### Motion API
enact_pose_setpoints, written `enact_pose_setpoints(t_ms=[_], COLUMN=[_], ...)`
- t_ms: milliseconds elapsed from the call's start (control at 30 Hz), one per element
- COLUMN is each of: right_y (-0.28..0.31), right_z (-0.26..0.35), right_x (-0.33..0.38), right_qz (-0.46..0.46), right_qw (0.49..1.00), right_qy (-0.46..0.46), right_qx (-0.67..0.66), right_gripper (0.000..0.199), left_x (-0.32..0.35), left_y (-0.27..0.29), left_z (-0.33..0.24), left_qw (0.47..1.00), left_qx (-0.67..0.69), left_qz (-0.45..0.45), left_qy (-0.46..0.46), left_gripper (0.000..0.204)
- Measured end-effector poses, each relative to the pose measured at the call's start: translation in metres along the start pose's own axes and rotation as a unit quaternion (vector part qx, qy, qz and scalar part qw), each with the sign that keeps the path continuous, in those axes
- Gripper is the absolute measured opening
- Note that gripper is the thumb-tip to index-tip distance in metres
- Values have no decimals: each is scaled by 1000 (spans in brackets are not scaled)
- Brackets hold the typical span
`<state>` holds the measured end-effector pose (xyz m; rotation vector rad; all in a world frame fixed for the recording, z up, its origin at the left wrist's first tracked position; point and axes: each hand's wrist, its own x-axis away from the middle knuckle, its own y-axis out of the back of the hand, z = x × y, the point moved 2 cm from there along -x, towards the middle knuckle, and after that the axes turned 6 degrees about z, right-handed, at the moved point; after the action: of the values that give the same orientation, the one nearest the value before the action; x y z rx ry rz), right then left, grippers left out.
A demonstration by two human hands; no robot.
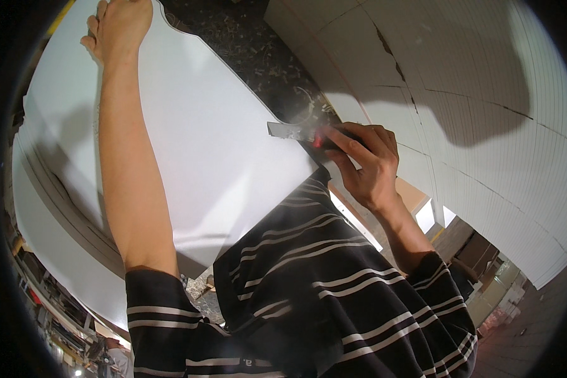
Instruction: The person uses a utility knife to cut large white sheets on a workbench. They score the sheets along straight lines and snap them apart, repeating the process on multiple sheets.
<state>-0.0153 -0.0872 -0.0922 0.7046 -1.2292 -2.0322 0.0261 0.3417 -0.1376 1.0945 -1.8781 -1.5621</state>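
Observation:
A large white panel [208, 126] with a curved, wavy edge lies in front of me, tilted in view. My left hand [125, 28] is at the panel's far left, fingers curled over its edge; the picture's top cuts off part of it. My right hand [368, 160] is closed round a hand tool with a flat grey metal blade [282, 130] and a red part near the fingers. That blade rests at the panel's right edge, overlapping the white surface. Most of the handle is hidden by my fingers, so the tool's exact kind is unclear.
A tall stack of pale sheets [485, 126], with cracked or torn lines on its side, stands close on the right. More white boards [63, 233] with curved edges lie at the left. Dark floor with scattered scraps [246, 50] shows beyond the panel. A person [116, 359] is at the lower left.

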Motion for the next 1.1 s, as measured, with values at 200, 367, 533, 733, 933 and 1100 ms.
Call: enact_pose_setpoints(t_ms=[200, 367, 533, 733, 933, 1100], right_y=[4, 6, 1, -5, -17, -23], right_z=[-2, -1, 0, -2, 0, 4], right_x=[-2, -5, -7, -15, -35, -54], right_qz=[18, 22, -6, -21, -40, -51], right_qw=[999, 999, 999, 998, 997, 997], right_qy=[-10, -12, -3, 11, 31, 37], right_qx=[33, 23, 49, 52, 54, 44], right_gripper=[42, 43, 45, 42, 40, 37], left_x=[12, 11, 16, 26, 24, 20], left_y=[19, 16, 20, 21, 20, 12], left_z=[-18, -20, -26, -35, -31, -21], left_qw=[1000, 1000, 1000, 1000, 1000, 1000], left_qx=[-9, -4, -1, 5, -5, 10], left_qz=[-10, -5, 6, 22, 8, -5], left_qy=[0, 4, 5, -2, -11, -26], left_gripper=[50, 50, 51, 50, 53, 55])
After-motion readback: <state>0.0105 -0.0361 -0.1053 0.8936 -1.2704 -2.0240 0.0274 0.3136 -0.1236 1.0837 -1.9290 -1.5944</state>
